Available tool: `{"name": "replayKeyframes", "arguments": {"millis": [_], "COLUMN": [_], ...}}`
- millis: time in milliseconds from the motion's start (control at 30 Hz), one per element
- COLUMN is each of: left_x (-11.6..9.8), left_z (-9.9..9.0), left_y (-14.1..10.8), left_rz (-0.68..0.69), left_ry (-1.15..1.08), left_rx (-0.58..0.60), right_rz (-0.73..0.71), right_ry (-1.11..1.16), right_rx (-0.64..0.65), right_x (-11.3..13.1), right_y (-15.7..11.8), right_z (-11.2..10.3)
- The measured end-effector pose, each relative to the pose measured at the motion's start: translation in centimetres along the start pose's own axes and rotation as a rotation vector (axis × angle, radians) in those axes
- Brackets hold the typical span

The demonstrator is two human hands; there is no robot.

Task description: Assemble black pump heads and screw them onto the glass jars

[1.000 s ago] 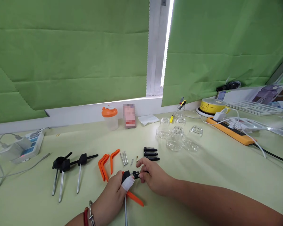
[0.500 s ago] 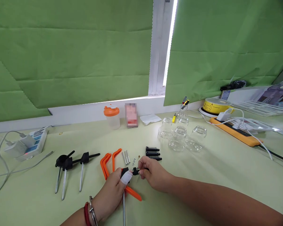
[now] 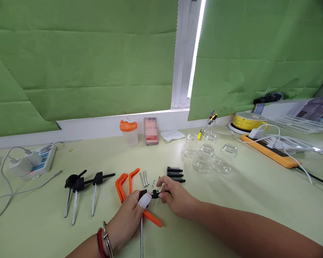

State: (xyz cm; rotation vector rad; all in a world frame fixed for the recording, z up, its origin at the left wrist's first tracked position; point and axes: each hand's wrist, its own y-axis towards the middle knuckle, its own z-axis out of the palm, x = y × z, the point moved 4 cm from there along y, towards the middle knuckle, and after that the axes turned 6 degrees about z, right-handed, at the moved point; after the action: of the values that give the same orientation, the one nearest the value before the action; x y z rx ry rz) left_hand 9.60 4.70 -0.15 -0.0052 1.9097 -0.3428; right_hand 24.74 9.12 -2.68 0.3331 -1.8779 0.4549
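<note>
My left hand (image 3: 129, 216), with white tape round the thumb, is closed around a black tool body (image 3: 143, 194) with a metal rod (image 3: 141, 238) pointing down. An orange lever (image 3: 152, 218) sticks out below that thumb. My right hand (image 3: 174, 197) pinches the end of the black piece (image 3: 155, 194) projecting from the body; a small metal pin or screw shows at its top. Fingers hide part of the joint. Just beyond lie small nuts (image 3: 153, 183), metal bolts (image 3: 144, 178), loose orange levers (image 3: 121, 186) and black parts with springs (image 3: 174, 175).
Similar black heads with rods (image 3: 78, 184) lie at left, near a white power strip (image 3: 44, 163). Glass jars (image 3: 203, 157) stand at right, before an orange power strip (image 3: 271, 152). An orange-lidded cup (image 3: 129, 134) and tissue (image 3: 172, 135) sit at the back.
The view has shifted slightly. My right fingers have moved a little around the small metal piece; both hands keep their hold.
</note>
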Motion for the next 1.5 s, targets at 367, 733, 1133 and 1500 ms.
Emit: {"name": "replayKeyframes", "arguments": {"millis": [367, 733, 1133, 1500], "left_x": [-0.1, 0.5, 0.7, -0.6], "left_z": [0.0, -0.2, -0.4, 0.2], "left_y": [-0.1, 0.2, 0.1, -0.2], "left_rz": [-0.042, -0.097, -0.097, 0.225], "left_ry": [-0.040, 0.023, -0.123, 0.209], "left_rx": [-0.005, 0.001, -0.020, 0.055], "right_rz": [-0.009, 0.010, 0.046, 0.005], "right_ry": [-0.036, -0.046, 0.021, -0.492], "right_rx": [-0.013, -0.014, 0.006, -0.172], "right_x": [0.4, 0.3, -0.1, 1.5], "right_y": [-0.3, -0.3, 0.1, -1.0], "right_z": [-0.1, 0.0, -0.5, -6.6]}}
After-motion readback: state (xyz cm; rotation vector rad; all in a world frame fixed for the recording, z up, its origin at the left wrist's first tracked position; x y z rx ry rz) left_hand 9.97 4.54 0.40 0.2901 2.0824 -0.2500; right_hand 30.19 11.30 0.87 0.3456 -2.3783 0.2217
